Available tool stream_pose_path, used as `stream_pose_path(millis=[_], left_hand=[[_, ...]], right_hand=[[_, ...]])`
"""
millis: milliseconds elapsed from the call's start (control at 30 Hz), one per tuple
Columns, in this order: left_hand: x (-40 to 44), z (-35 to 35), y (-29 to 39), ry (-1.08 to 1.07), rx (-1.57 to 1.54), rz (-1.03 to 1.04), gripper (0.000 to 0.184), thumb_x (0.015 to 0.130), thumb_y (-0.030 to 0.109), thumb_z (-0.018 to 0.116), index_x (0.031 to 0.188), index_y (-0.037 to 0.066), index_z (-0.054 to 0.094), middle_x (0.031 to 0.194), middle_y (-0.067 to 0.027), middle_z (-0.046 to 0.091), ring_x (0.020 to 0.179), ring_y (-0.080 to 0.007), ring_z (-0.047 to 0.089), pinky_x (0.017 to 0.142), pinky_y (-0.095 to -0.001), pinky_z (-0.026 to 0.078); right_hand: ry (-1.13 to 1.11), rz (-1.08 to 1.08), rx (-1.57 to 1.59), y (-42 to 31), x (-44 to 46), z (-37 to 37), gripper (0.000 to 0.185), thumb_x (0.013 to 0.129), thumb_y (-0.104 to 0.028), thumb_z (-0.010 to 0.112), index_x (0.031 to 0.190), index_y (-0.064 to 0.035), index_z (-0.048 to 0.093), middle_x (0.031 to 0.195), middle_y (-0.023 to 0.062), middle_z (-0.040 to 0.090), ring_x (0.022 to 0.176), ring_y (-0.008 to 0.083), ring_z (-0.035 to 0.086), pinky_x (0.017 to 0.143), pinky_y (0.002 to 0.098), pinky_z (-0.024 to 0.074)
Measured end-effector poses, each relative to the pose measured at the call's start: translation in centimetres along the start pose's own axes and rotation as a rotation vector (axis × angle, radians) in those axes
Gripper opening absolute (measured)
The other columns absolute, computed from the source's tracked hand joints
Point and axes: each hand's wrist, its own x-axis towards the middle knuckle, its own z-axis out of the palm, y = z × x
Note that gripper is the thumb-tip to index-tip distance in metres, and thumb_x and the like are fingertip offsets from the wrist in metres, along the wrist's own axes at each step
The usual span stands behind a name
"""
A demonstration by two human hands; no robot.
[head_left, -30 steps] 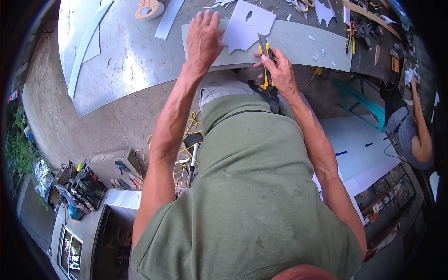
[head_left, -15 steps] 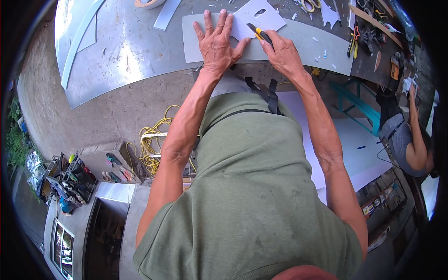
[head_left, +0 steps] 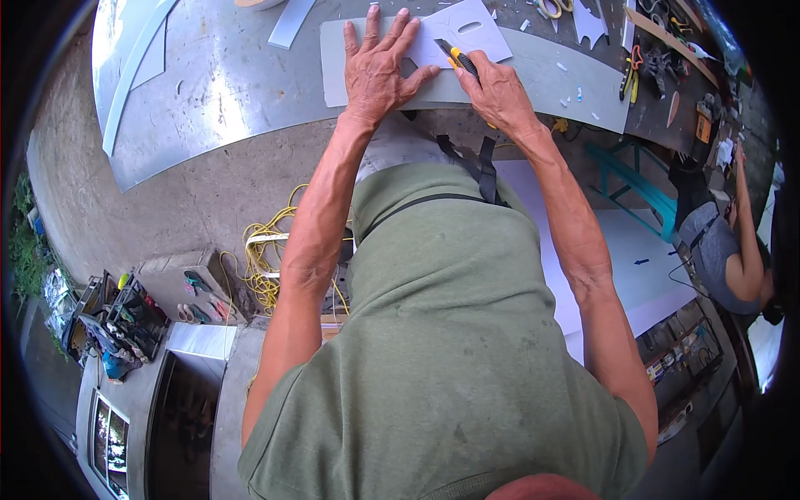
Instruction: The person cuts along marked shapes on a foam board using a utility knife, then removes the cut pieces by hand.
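Note:
My left hand (head_left: 377, 77) lies flat with its fingers spread over a grey board (head_left: 335, 71) and the left part of a white sheet (head_left: 492, 46). The sheet has a small elongated slot and faint drawn lines. My right hand (head_left: 502, 98) is closed around a yellow and black utility knife (head_left: 463, 62). Its blade points up and left over the sheet, below and left of the slot. Whether the blade tip touches the sheet I cannot tell.
Scissors (head_left: 550, 8), pliers (head_left: 631, 73) and small white scraps lie on the metal table (head_left: 225, 100). A white strip (head_left: 292, 23) lies left of the board. A teal bench (head_left: 637, 192) and another person (head_left: 723, 250) are at the right. Yellow cord (head_left: 265, 250) coils on the floor.
The white sheet has turned slightly, and its slot, dark before, now looks light grey. My left hand has shifted slightly left. The knife stays in my right hand, its blade a little further left.

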Motion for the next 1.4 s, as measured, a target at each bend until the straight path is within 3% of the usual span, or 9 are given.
stream_pose_path(millis=[733, 833, 1000, 1400], left_hand=[[-0.1, -0.1, 0.1, 0.0, 0.03, 0.005, 0.083, 0.085, 0.075, 0.063, 0.15, 0.024, 0.054, 0.158, 0.0011, 0.048, 0.155, -0.029, 0.026, 0.127, -0.0563, 0.004], [-0.1, -0.2, 0.2, -0.005, 0.028, 0.006, 0.082, 0.086, 0.074, 0.062, 0.151, 0.025, 0.053, 0.158, 0.0017, 0.048, 0.155, -0.0286, 0.026, 0.127, -0.0565, 0.004], [-0.1, -0.3, 0.4, -0.031, 0.06, 0.012, 0.078, 0.088, 0.073, 0.06, 0.151, 0.027, 0.052, 0.158, 0.0029, 0.048, 0.155, -0.0279, 0.026, 0.127, -0.0571, 0.004], [-0.1, -0.3, 0.7, -0.019, 0.073, -0.02, 0.075, 0.087, 0.066, 0.066, 0.15, 0.027, 0.053, 0.157, 0.0027, 0.049, 0.155, -0.0272, 0.028, 0.127, -0.0568, 0.004]], right_hand=[[0.003, 0.012, -0.005, 0.2, 0.4, 0.8, 0.023, 0.099, -0.019, 0.061, 0.106, -0.0002, 0.05, 0.074, 0.0281, 0.067, 0.074, 0.0484, 0.069, 0.068, 0.0556, 0.0555], [0.052, -0.078, -0.071, -0.7, 0.5, 0.6, 0.022, 0.1, -0.019, 0.059, 0.105, -0.0005, 0.049, 0.075, 0.0277, 0.067, 0.074, 0.0481, 0.07, 0.068, 0.0555, 0.056], [-0.195, 0.13, -0.32, -3.4, 1.5, -0.5, 0.02, 0.102, -0.018, 0.051, 0.104, 0.002, 0.049, 0.083, 0.0287, 0.07, 0.082, 0.0455, 0.072, 0.072, 0.0531, 0.0572], [-0.349, 0.134, -0.417, -5.4, 3.1, -1.9, 0.023, 0.095, -0.009, 0.052, 0.111, 0.0075, 0.051, 0.091, 0.032, 0.071, 0.09, 0.0465, 0.072, 0.078, 0.0541, 0.0566]])
